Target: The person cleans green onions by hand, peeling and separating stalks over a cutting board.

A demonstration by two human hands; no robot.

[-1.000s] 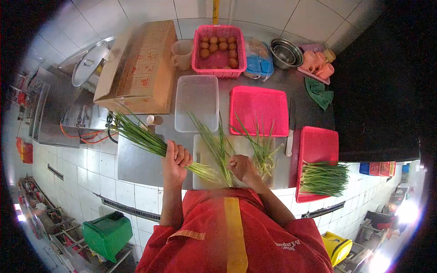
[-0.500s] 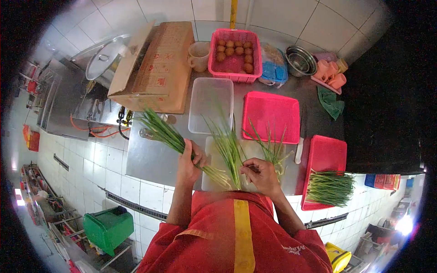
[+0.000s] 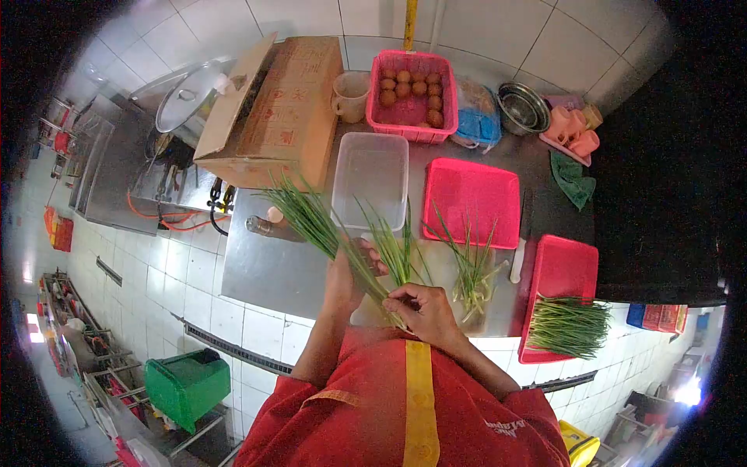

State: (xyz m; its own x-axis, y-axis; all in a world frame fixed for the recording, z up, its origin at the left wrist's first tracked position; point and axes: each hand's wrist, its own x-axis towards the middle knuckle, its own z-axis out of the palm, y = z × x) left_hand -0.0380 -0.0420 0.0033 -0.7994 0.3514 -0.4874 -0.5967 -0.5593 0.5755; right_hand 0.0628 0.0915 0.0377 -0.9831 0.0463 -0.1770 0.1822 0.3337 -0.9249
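A bunch of spring onions (image 3: pixel 299 218) slants across my left hand (image 3: pixel 350 274), which is closed around its stalks, green tops pointing up and left. At the pale lower ends my right hand (image 3: pixel 424 311) pinches the stalks between thumb and fingers. Just behind both hands, a second, smaller bunch (image 3: pixel 398 253) lies on a pale cutting board (image 3: pixel 437 261). Farther right on that board are loose spring onions (image 3: pixel 472 268) with white ends toward me. A knife (image 3: pixel 519 261) with a white handle rests beside the board.
Behind the board stand a clear plastic tub (image 3: pixel 370 183) and a pink tray (image 3: pixel 472 198). At right, another pink tray (image 3: pixel 554 268) holds more spring onions. A cardboard box (image 3: pixel 284 117), a pink basket (image 3: pixel 412 128) of brown balls and metal bowls (image 3: pixel 523 109) line the back.
My left hand has brought its bunch rightward, nearer the middle. My right hand has moved from beside the middle bunch onto the lower ends of the held stalks.
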